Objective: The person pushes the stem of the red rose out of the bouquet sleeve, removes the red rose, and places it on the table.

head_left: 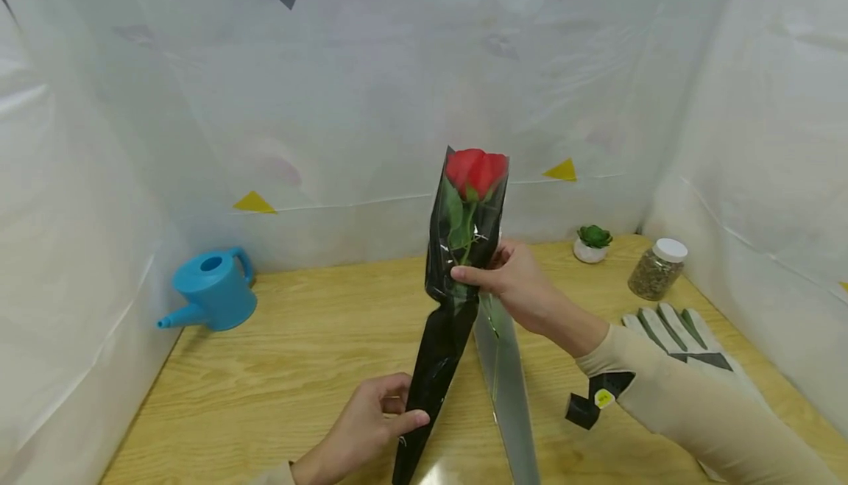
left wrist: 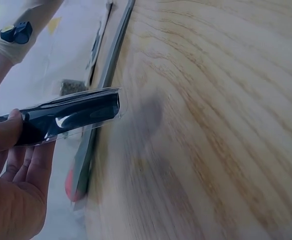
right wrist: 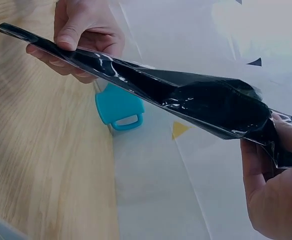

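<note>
A red rose [head_left: 475, 172] stands upright in a long black plastic sleeve [head_left: 445, 323] above the wooden table [head_left: 291, 352]. My right hand [head_left: 506, 279] pinches the sleeve at its middle, just below the leaves. My left hand [head_left: 377, 422] pinches the narrow lower end of the sleeve [left wrist: 65, 117] between thumb and fingers. In the right wrist view the black sleeve [right wrist: 186, 95] runs from my left hand [right wrist: 80, 35] to my right hand [right wrist: 271, 185]. A second, clear sleeve [head_left: 506, 389] lies flat on the table beside it.
A blue watering can [head_left: 212, 290] sits at the table's back left. A small potted succulent [head_left: 592, 242] and a white-lidded jar [head_left: 657, 270] stand at the back right. Grey and white gloves [head_left: 689, 338] lie under my right forearm. White plastic sheeting surrounds the table.
</note>
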A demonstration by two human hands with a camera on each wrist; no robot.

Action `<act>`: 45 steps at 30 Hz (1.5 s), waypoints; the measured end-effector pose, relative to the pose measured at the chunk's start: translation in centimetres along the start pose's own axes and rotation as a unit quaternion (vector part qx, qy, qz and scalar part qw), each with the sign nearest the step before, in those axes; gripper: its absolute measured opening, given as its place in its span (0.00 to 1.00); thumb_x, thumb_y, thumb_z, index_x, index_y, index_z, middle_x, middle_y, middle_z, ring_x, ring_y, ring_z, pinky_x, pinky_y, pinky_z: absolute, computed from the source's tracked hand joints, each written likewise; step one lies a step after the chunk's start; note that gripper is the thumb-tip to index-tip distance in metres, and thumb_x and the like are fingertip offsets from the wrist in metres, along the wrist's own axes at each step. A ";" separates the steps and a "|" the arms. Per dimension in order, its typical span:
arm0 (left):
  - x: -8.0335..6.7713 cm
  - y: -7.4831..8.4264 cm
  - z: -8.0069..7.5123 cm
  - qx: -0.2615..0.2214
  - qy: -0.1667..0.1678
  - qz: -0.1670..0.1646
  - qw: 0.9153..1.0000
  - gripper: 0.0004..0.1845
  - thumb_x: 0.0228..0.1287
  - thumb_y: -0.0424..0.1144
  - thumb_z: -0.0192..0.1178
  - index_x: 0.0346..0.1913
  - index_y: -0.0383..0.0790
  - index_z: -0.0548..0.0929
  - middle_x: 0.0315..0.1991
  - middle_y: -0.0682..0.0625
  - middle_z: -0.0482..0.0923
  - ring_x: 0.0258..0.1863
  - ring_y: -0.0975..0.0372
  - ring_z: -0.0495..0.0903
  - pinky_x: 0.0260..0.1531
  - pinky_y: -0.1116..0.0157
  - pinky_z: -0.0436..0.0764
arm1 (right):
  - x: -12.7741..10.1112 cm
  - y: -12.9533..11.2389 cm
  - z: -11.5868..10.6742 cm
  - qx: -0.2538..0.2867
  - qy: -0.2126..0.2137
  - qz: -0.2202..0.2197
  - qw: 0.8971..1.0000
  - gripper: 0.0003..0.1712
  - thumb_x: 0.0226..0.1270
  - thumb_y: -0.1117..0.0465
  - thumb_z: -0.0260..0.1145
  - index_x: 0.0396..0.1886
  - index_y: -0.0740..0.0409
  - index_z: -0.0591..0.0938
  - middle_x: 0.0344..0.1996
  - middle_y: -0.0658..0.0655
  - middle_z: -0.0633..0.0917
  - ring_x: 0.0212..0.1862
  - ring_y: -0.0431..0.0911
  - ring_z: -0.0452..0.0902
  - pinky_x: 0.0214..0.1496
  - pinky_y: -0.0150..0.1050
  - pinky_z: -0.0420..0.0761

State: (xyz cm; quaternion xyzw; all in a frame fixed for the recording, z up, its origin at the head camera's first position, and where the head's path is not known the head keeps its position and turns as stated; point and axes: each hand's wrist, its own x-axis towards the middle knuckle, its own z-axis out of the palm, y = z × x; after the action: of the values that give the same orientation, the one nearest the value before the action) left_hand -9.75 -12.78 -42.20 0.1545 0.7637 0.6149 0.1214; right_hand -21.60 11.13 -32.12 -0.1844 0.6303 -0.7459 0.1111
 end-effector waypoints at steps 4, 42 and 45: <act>0.0 -0.1 0.2 -0.001 0.001 0.010 1.000 0.10 0.60 0.32 0.70 0.33 0.36 0.76 0.28 0.52 0.69 0.25 0.65 0.76 0.27 0.70 0.75 | 0.0 -0.3 -0.1 0.002 0.008 -0.009 1.000 0.19 0.60 0.68 0.74 0.51 0.65 0.82 0.46 0.59 0.86 0.49 0.49 0.81 0.51 0.42 0.81; -0.2 -0.1 1.2 -0.011 -0.013 -0.026 1.000 0.14 0.59 0.35 0.72 0.34 0.38 0.75 0.26 0.52 0.70 0.19 0.66 0.71 0.21 0.71 0.70 | -0.5 -0.2 -0.2 0.015 0.008 0.020 1.000 0.29 0.65 0.66 0.70 0.63 0.67 0.71 0.55 0.61 0.80 0.55 0.50 0.78 0.55 0.43 0.79; -0.2 0.1 1.3 -0.013 -0.009 -0.045 0.999 0.11 0.61 0.36 0.71 0.34 0.39 0.77 0.29 0.51 0.74 0.23 0.63 0.76 0.23 0.70 0.73 | -0.6 0.0 -0.1 0.014 0.005 0.020 1.000 0.30 0.65 0.66 0.70 0.64 0.68 0.71 0.57 0.63 0.79 0.58 0.52 0.76 0.57 0.45 0.78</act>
State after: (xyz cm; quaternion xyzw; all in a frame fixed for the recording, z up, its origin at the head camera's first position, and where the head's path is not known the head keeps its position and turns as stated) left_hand -9.05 -11.67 -42.41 0.1240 0.7609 0.6171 0.1575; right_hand -21.07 11.47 -32.20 -0.1664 0.6236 -0.7534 0.1261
